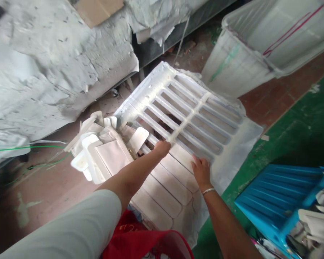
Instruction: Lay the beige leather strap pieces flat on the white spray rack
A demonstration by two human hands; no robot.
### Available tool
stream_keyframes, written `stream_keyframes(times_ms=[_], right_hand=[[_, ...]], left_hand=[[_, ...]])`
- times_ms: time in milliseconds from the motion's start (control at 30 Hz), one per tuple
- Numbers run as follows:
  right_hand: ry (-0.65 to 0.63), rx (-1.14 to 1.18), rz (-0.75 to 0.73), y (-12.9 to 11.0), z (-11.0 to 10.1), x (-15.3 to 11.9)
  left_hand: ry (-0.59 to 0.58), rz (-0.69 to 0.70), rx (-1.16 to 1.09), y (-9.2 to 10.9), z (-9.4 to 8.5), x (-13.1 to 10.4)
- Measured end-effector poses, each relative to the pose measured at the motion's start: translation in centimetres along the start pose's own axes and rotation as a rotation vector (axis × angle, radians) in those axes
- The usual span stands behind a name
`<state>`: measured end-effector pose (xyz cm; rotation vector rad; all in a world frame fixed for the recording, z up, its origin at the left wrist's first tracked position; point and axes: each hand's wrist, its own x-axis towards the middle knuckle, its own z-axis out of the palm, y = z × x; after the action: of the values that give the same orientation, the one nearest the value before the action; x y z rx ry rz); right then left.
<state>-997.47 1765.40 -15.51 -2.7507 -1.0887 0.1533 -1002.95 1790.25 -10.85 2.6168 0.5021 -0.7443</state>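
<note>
A large white moulded sheet (194,118) lies tilted in front of me, its far half full of long rectangular openings, its near half holding long white pieces in their slots. My left hand (162,147) is closed into a fist and presses on the sheet at the edge of the open rows. My right hand (201,171) rests flat on the sheet with its fingers spread, a thin bracelet at the wrist. A pile of loose white moulded pieces (102,151) lies just left of my left forearm.
A big white bin (240,61) stands at the back right. A blue plastic crate (280,198) with white scraps sits at the right on the green floor. A red basket (151,244) is under my arms. Grey sheeting (43,72) covers the left, with a green cord (27,147) below.
</note>
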Motion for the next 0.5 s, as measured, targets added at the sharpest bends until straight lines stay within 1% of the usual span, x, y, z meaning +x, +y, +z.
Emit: stream_keyframes(times_ms=[67, 133, 200, 267, 300, 333, 400, 433, 467, 500], right_hand=[[0.073, 0.063, 0.001, 0.3, 0.5, -0.7], [0.114, 0.111, -0.001, 0.2, 0.6, -1.3], [0.140, 0.127, 0.002, -0.7, 0.1, -1.7], [0.153, 0.144, -0.009, -2.9, -0.8, -1.8], [0.151, 0.173, -0.031, -4.7, -1.2, -1.7], [0.143, 0.222, -0.060, -6.8, -1.5, -1.6], [0.115, 0.393, -0.139, -12.3, -1.8, -1.1], [0.098, 0.493, -0.166, -15.3, -1.8, -0.7], [0.074, 0.588, -0.184, -18.5, -1.7, -0.3], [0.014, 0.669, -0.218, -21.5, -1.4, 0.1]], left_hand=[[0.040, -0.002, -0.005, -0.8, 0.2, -1.4], [0.128, -0.005, -0.045, -2.6, 0.5, -3.7], [0.299, 0.017, -0.122, -5.2, 0.7, -7.1], [0.505, 0.029, -0.196, -8.5, 0.8, -11.4], [0.596, 0.007, -0.219, -10.3, 0.8, -13.8], [0.692, -0.055, -0.236, -12.0, 0.7, -16.0], [0.861, -0.247, -0.276, -15.1, 0.7, -20.0], [0.913, -0.362, -0.332, -16.4, 0.7, -21.4], [0.924, -0.483, -0.445, -17.6, 0.9, -22.4], [0.897, -0.595, -0.608, -18.5, 1.1, -23.0]])
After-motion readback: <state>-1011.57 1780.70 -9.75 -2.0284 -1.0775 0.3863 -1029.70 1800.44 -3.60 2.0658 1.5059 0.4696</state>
